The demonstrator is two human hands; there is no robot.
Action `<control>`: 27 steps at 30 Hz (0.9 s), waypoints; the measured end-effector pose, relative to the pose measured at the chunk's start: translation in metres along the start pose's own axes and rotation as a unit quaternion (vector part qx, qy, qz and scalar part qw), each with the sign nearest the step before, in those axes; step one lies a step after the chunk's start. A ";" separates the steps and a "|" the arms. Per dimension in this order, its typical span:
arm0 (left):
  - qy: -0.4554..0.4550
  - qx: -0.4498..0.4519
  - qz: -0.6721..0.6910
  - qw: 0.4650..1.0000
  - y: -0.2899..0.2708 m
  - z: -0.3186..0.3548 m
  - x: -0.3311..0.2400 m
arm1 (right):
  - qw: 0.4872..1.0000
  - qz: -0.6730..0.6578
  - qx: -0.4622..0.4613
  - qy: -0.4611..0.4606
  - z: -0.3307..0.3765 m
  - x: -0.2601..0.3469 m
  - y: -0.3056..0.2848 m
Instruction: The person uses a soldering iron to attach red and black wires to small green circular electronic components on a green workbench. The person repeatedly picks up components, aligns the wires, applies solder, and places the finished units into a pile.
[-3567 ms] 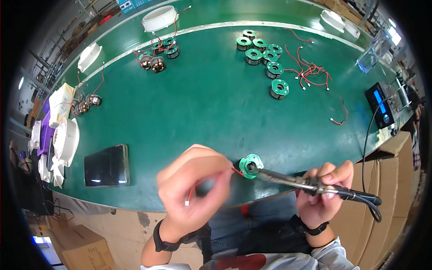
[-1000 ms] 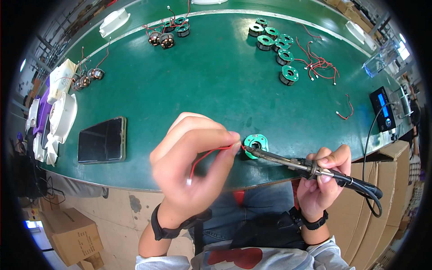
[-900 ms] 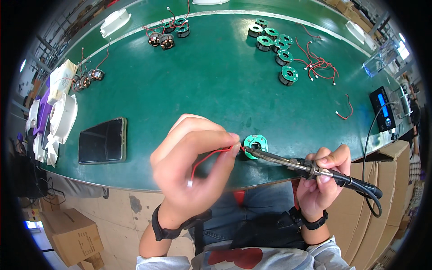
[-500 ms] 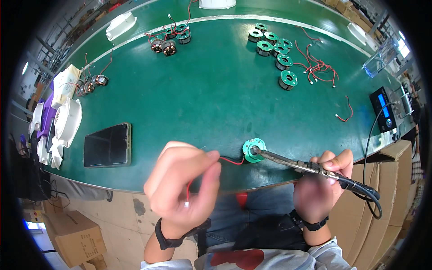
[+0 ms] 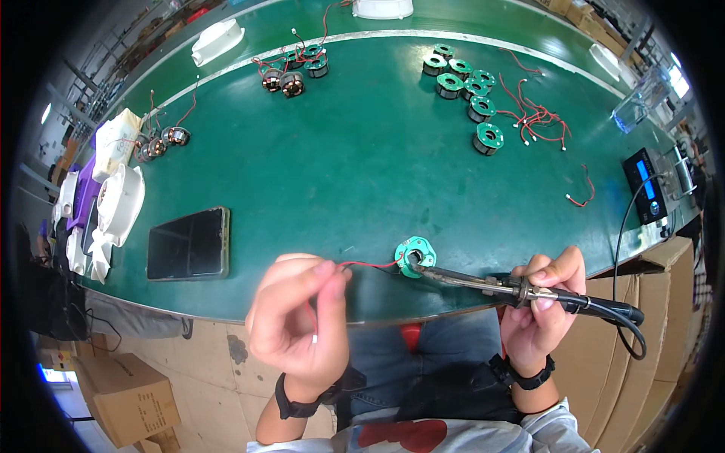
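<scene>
Near the table's front edge lies a round green circuit board with a hole in its middle. A thin red-and-black wire runs from its left side to my left hand, which pinches it between thumb and fingertips. The wire's white plug end hangs below those fingers. My right hand grips a soldering iron by its black handle. The iron's dark tip reaches the lower part of the board near the hole; whether it touches cannot be made out.
Several green-topped coils stand at the back right, beside a tangle of red wires. Wired coils sit farther left. A phone and white plastic housings lie left. The soldering station stands right, its cable trailing to the iron.
My left hand has drawn back a little to the left with the wire, and the board has shifted left. The iron's tip has moved left and lower on the board.
</scene>
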State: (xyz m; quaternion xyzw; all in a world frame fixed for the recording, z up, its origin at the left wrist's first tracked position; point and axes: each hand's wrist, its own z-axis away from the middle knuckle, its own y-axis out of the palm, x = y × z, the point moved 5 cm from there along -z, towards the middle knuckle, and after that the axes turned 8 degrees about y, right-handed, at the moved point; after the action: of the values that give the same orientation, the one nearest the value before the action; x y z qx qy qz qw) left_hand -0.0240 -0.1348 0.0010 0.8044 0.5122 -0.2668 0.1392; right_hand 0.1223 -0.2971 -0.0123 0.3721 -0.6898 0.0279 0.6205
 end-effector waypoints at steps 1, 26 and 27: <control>0.000 -0.003 -0.002 1.000 0.000 0.001 0.000 | 1.000 0.002 -0.002 0.005 0.000 -0.001 0.000; 0.020 -0.008 0.010 1.000 0.000 0.003 0.002 | 1.000 0.017 0.019 0.014 -0.001 -0.002 0.005; 0.017 -0.010 0.013 1.000 0.000 0.004 0.002 | 1.000 0.021 0.019 0.007 -0.001 -0.002 0.005</control>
State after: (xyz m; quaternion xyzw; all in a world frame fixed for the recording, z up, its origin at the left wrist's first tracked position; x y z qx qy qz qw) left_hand -0.0240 -0.1350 -0.0032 0.8140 0.5065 -0.2460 0.1426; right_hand 0.1203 -0.2922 -0.0117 0.3694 -0.6923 0.0564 0.6173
